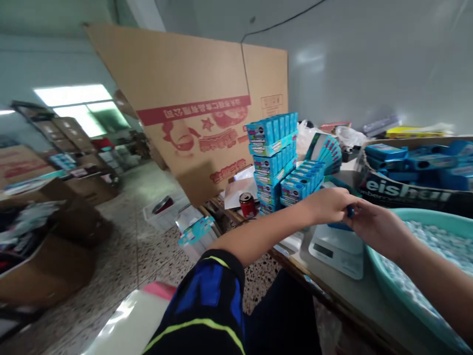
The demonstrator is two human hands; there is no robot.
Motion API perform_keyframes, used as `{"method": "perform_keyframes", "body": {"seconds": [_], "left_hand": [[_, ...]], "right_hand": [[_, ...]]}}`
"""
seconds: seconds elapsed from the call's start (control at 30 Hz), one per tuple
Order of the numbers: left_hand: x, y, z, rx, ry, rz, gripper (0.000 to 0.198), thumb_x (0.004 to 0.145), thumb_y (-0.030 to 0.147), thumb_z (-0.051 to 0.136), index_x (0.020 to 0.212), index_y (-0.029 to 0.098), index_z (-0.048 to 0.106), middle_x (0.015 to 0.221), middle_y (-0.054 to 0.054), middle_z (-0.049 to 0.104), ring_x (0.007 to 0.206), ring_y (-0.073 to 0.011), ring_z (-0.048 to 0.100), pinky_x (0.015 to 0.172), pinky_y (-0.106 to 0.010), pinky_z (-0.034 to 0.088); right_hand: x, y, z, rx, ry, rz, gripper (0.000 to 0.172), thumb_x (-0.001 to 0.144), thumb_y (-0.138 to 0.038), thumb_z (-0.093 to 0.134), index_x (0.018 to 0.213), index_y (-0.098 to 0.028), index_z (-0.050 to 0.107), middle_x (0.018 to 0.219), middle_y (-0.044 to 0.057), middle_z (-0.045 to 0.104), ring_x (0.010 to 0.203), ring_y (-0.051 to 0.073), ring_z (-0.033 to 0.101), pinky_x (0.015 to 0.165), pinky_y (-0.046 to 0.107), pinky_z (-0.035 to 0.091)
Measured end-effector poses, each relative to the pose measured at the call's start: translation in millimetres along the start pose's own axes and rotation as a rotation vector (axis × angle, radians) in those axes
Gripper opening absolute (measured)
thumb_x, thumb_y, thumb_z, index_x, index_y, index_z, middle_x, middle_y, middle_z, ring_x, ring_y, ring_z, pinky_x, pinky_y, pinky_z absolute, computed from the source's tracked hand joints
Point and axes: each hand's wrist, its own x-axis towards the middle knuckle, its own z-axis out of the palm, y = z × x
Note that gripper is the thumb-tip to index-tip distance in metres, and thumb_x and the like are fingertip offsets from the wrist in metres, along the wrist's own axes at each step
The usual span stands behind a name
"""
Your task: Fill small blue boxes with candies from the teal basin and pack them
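Observation:
My left hand [328, 204] and my right hand [380, 229] meet over a white kitchen scale [338, 254], fingers pinched together. A bit of dark blue [350, 211] shows between the fingertips, too small to name. Part of a blue piece [340, 226] shows beneath the hands, mostly hidden by them. A wide turquoise basin [377, 261] stands under my right forearm, holding many small pale wrapped pieces [434, 244]. Beyond my left hand, filled blue candy display boxes [273, 162] are stacked, with a shorter stack [301, 182] beside them.
Behind the basin is a dark carton [402, 192] full of small blue boxes [386, 152]. A red can [247, 205] stands near the table's left end. Fanned blue cards [327, 153] lean behind the stacks. A large cardboard sheet [199, 74] rises at the back; open cartons [55, 246] stand left.

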Motion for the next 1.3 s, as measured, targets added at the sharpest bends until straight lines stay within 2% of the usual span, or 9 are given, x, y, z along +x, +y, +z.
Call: {"method": "perform_keyframes", "body": {"seconds": [0.17, 0.3, 0.43, 0.6, 0.77, 0.9, 1.0, 1.13, 1.3], "left_hand": [[-4.7, -3.0, -1.9, 0.022, 0.126, -0.113, 0.025, 0.093, 0.010, 0.052, 0.109, 0.009, 0.070, 0.110, -0.014, 0.070, 0.105, -0.0236, 0.066, 0.093, -0.034, 0.052], [-4.1, -3.6, -0.1, 0.016, 0.139, -0.184, 0.019, 0.094, 0.014, 0.054, 0.102, 0.013, 0.070, 0.107, -0.011, 0.071, 0.104, -0.0220, 0.066, 0.093, -0.033, 0.052], [-0.7, 1.6, 0.0, 0.051, 0.109, -0.229, 0.020, 0.093, 0.014, 0.052, 0.101, 0.013, 0.070, 0.108, -0.012, 0.071, 0.104, -0.0231, 0.066, 0.090, -0.034, 0.053], [5.3, 4.4, -1.0, 0.061, 0.108, -0.242, 0.017, 0.092, 0.014, 0.053, 0.095, 0.015, 0.069, 0.104, -0.013, 0.072, 0.104, -0.0256, 0.068, 0.088, -0.036, 0.055], [14.1, 11.3, 6.5, 0.098, 0.111, -0.259, 0.019, 0.093, 0.014, 0.051, 0.094, 0.017, 0.069, 0.103, -0.015, 0.071, 0.094, -0.0261, 0.070, 0.076, -0.037, 0.055], [17.3, 11.5, -2.6, 0.036, 0.114, -0.231, 0.016, 0.090, 0.012, 0.055, 0.093, 0.016, 0.070, 0.101, -0.011, 0.074, 0.101, -0.0242, 0.070, 0.085, -0.035, 0.055], [15.4, -7.5, -22.3, -0.072, 0.211, -0.252, 0.011, 0.088, 0.012, 0.063, 0.093, 0.016, 0.072, 0.101, -0.010, 0.076, 0.101, -0.0226, 0.070, 0.092, -0.036, 0.056], [9.4, -54.4, -44.5, -0.237, 0.328, -0.395, 0.010, 0.086, 0.015, 0.074, 0.096, 0.013, 0.075, 0.102, -0.010, 0.077, 0.096, -0.0191, 0.071, 0.095, -0.036, 0.057], [-3.1, -94.9, -40.7, -0.330, 0.293, -0.550, 0.024, 0.078, 0.002, 0.070, 0.099, 0.011, 0.079, 0.104, -0.011, 0.079, 0.095, -0.0181, 0.072, 0.095, -0.035, 0.059]], "right_hand": [[2.6, 0.8, -4.2, -0.100, 0.017, -0.040, 0.026, 0.087, 0.000, 0.056, 0.087, -0.014, 0.078, 0.093, 0.008, 0.073, 0.076, 0.013, 0.072, 0.073, 0.018, 0.066], [6.9, 4.2, -10.8, -0.205, 0.020, -0.094, 0.020, 0.082, -0.001, 0.064, 0.085, -0.012, 0.080, 0.105, 0.012, 0.075, 0.082, 0.016, 0.074, 0.077, 0.017, 0.066], [6.9, 4.2, -13.8, -0.255, 0.061, -0.102, 0.019, 0.080, -0.002, 0.066, 0.082, -0.012, 0.081, 0.095, 0.014, 0.076, 0.074, 0.018, 0.074, 0.071, 0.017, 0.066], [4.1, 1.4, -12.4, -0.306, 0.042, -0.136, 0.021, 0.080, -0.003, 0.066, 0.081, -0.017, 0.082, 0.092, 0.014, 0.077, 0.076, 0.020, 0.075, 0.074, 0.015, 0.065], [4.3, -0.9, -14.1, -0.355, 0.066, -0.155, 0.022, 0.085, -0.006, 0.064, 0.079, -0.019, 0.081, 0.093, 0.014, 0.077, 0.077, 0.020, 0.076, 0.077, 0.016, 0.064], [1.2, -7.9, -11.2, -0.352, 0.119, -0.173, 0.026, 0.087, -0.002, 0.061, 0.077, -0.017, 0.080, 0.087, 0.014, 0.076, 0.072, 0.019, 0.076, 0.074, 0.014, 0.064], [0.0, -12.5, -9.7, -0.332, 0.176, -0.206, 0.026, 0.088, 0.001, 0.061, 0.076, -0.014, 0.079, 0.081, 0.013, 0.075, 0.068, 0.017, 0.075, 0.070, 0.013, 0.063], [2.3, -13.4, -11.6, -0.316, 0.232, -0.231, 0.027, 0.089, 0.002, 0.061, 0.075, -0.014, 0.077, 0.081, 0.011, 0.075, 0.062, 0.017, 0.074, 0.064, 0.016, 0.065], [-0.4, -12.6, -7.0, -0.361, 0.229, -0.224, 0.025, 0.089, 0.001, 0.063, 0.077, -0.015, 0.078, 0.082, 0.010, 0.075, 0.061, 0.018, 0.074, 0.057, 0.018, 0.065]]}}
